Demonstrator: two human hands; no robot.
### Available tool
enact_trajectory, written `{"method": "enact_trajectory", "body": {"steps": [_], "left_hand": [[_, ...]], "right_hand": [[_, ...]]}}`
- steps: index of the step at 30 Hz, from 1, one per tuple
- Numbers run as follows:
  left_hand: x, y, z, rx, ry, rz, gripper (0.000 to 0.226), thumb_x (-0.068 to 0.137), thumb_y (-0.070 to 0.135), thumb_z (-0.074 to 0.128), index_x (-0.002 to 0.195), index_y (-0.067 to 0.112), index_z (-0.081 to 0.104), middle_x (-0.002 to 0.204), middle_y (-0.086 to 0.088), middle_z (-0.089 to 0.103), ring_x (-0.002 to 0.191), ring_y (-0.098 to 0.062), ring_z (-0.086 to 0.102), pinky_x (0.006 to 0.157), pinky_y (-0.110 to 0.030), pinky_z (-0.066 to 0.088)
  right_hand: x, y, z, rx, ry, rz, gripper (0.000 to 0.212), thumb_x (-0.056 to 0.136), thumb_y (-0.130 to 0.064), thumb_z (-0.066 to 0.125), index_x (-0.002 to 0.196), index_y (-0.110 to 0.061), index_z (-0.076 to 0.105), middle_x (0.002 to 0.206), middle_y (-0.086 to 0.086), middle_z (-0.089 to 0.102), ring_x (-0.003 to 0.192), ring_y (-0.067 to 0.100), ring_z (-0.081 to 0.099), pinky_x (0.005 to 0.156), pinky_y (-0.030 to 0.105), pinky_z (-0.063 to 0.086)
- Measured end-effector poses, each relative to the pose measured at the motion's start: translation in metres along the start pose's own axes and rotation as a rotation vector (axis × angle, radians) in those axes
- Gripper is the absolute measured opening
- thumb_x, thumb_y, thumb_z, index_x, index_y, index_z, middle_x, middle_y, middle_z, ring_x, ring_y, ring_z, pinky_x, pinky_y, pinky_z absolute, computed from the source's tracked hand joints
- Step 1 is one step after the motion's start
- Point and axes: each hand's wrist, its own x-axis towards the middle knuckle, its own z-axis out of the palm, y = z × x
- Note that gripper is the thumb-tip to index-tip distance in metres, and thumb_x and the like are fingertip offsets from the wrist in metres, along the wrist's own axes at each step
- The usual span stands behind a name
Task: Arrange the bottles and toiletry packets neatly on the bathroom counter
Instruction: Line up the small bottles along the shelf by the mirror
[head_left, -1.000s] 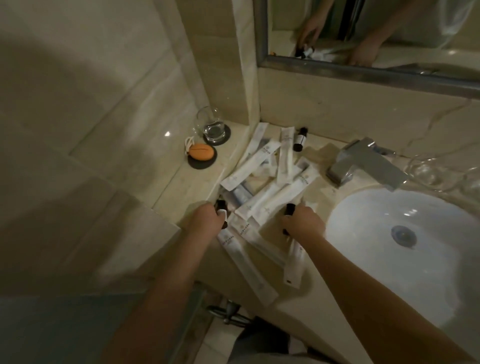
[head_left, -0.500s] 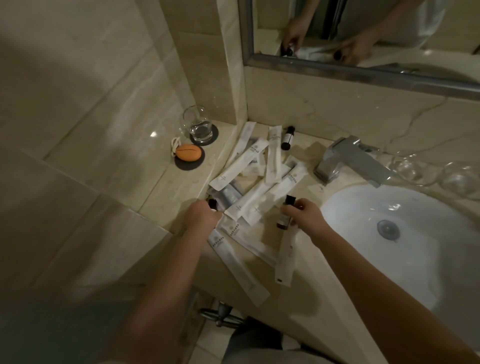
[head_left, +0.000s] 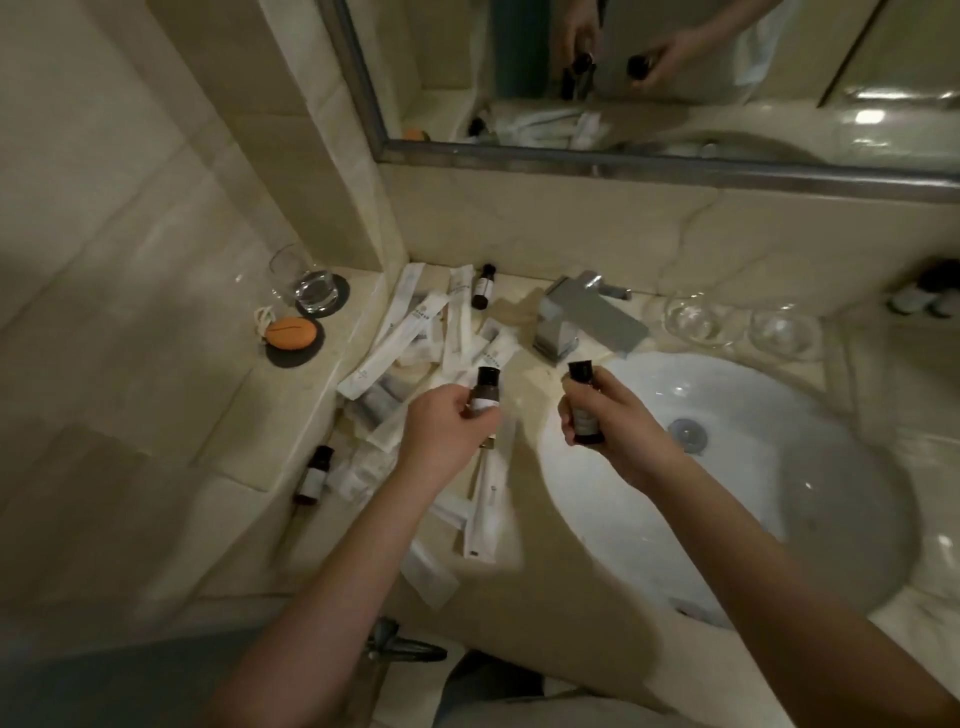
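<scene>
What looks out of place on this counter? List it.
The long white toiletry packets lie criss-crossed in a heap left of the steel tap. One small dark bottle lies tipped over by the counter's left edge.

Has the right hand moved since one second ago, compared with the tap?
Yes. The right hand, holding a bottle, has lifted off the packets and now sits over the sink's left rim, below the tap.
</scene>
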Motion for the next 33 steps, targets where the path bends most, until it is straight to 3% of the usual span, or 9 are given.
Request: {"method": "enact_trajectory", "body": {"steps": [2,5,11,15,20,26,30,33], "left_hand": [[-0.003,0.028,0.027,-0.036,-0.069,0.029,0.021,0.071,0.026,0.069,0.070,0.007,0.061,0.060,-0.001,0.056,0.057,-0.015,0.052,0.057,-0.030,0.047],[-0.005,0.064,0.070,-0.089,-0.169,0.057,0.015,0.073,0.022,0.069,0.079,0.011,0.063,0.066,0.005,0.056,0.062,-0.014,0.052,0.057,-0.025,0.041],[-0.009,0.131,0.157,-0.124,-0.329,0.173,0.018,0.072,0.022,0.072,0.072,0.021,0.054,0.070,0.009,0.057,0.064,-0.011,0.052,0.056,-0.021,0.038],[-0.013,0.174,0.211,-0.131,-0.410,0.213,0.021,0.072,0.023,0.072,0.074,0.019,0.052,0.076,0.004,0.059,0.065,-0.011,0.054,0.053,-0.016,0.041],[-0.008,0.219,0.276,-0.124,-0.430,0.248,0.032,0.067,0.022,0.079,0.068,0.023,0.047,0.077,-0.001,0.062,0.071,-0.017,0.058,0.065,-0.028,0.046],[0.013,0.250,0.332,-0.114,-0.375,0.278,0.037,0.065,0.023,0.082,0.066,0.024,0.045,0.073,0.000,0.059,0.067,-0.016,0.056,0.065,-0.031,0.048],[0.033,0.261,0.350,-0.080,-0.332,0.283,0.037,0.066,0.023,0.081,0.067,0.026,0.044,0.071,0.003,0.057,0.067,-0.015,0.054,0.067,-0.032,0.048],[0.047,0.267,0.358,-0.055,-0.323,0.285,0.035,0.067,0.023,0.080,0.069,0.025,0.045,0.075,0.000,0.059,0.072,-0.018,0.057,0.073,-0.036,0.050]], "right_hand": [[-0.010,-0.009,-0.029,0.110,0.017,-0.005,0.023,0.098,-0.025,0.037,0.107,-0.011,0.052,0.069,0.009,0.051,0.058,0.020,0.049,0.060,0.029,0.043],[-0.030,-0.020,-0.078,0.228,0.075,-0.050,0.030,0.098,-0.023,0.031,0.110,-0.009,0.054,0.073,0.010,0.052,0.061,0.020,0.052,0.063,0.030,0.042],[-0.074,-0.032,-0.177,0.159,0.311,-0.183,0.012,0.092,-0.008,0.050,0.100,-0.011,0.057,0.087,0.005,0.062,0.076,0.016,0.063,0.075,0.029,0.046],[-0.097,-0.034,-0.236,0.097,0.546,-0.230,0.014,0.085,-0.005,0.061,0.093,-0.017,0.061,0.095,0.004,0.067,0.085,0.015,0.067,0.080,0.034,0.051],[-0.104,-0.034,-0.304,0.075,0.792,-0.241,0.020,0.078,-0.004,0.070,0.086,-0.020,0.061,0.102,0.014,0.066,0.092,0.026,0.062,0.084,0.043,0.051],[-0.081,-0.044,-0.375,0.009,0.980,-0.258,0.022,0.075,-0.008,0.074,0.085,-0.022,0.062,0.081,-0.005,0.062,0.085,0.020,0.059,0.082,0.035,0.050],[-0.053,-0.062,-0.410,-0.087,1.029,-0.259,0.028,0.075,-0.010,0.074,0.101,-0.017,0.064,0.083,-0.008,0.062,0.080,0.010,0.058,0.077,0.026,0.044],[-0.029,-0.071,-0.431,-0.150,1.003,-0.274,0.030,0.077,-0.010,0.071,0.106,-0.014,0.064,0.097,0.000,0.064,0.086,0.013,0.059,0.073,0.021,0.046]]}}
